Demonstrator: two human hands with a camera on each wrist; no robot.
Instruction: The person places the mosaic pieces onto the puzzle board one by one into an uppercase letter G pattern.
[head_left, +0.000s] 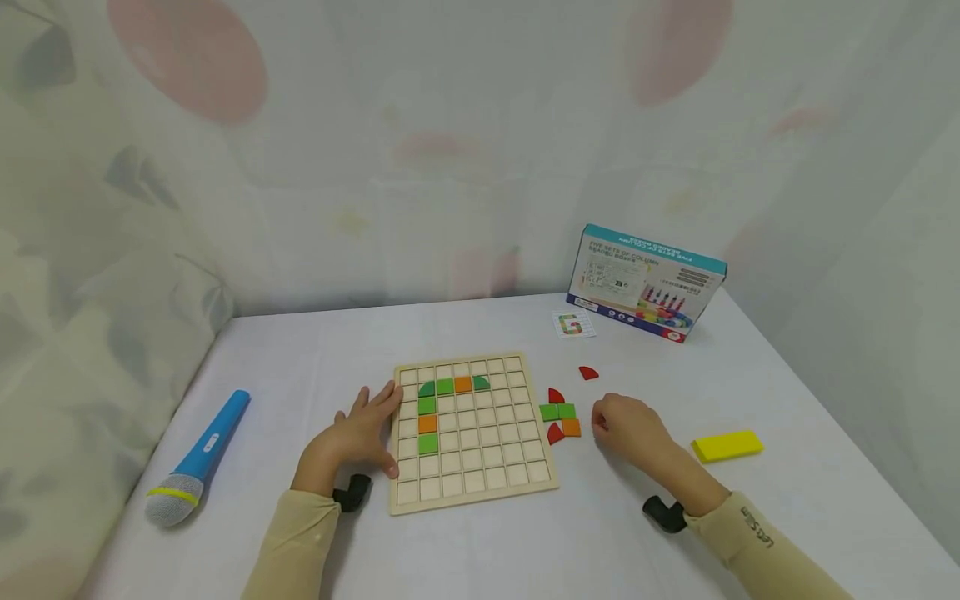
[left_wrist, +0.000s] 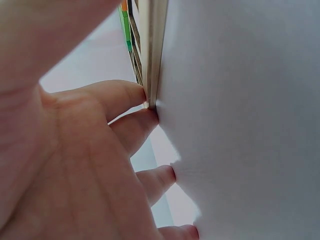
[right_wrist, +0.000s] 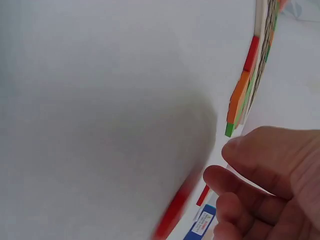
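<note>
A square wooden grid board [head_left: 495,457] lies on the table, with green and orange tiles forming a row and a column in its cells. Along its left edge rests my left hand [head_left: 366,433], fingers spread; in the left wrist view two fingertips [left_wrist: 150,116] touch the board's side. To the right of the board my right hand [head_left: 628,427] hovers low, its fingers loosely curled. The right wrist view shows a gap between thumb and index finger, with nothing held. Nearest it are green tiles [head_left: 558,412], an orange tile [head_left: 572,427] and red quarter-round pieces [head_left: 555,433].
Behind the loose pieces lie another red piece [head_left: 588,372] and a small pattern card [head_left: 573,324]. A printed box [head_left: 647,283] stands at the back right. Far right is a yellow block [head_left: 727,446]; far left, a blue toy microphone [head_left: 202,454]. A blurred red shape [right_wrist: 175,212] shows below the right hand.
</note>
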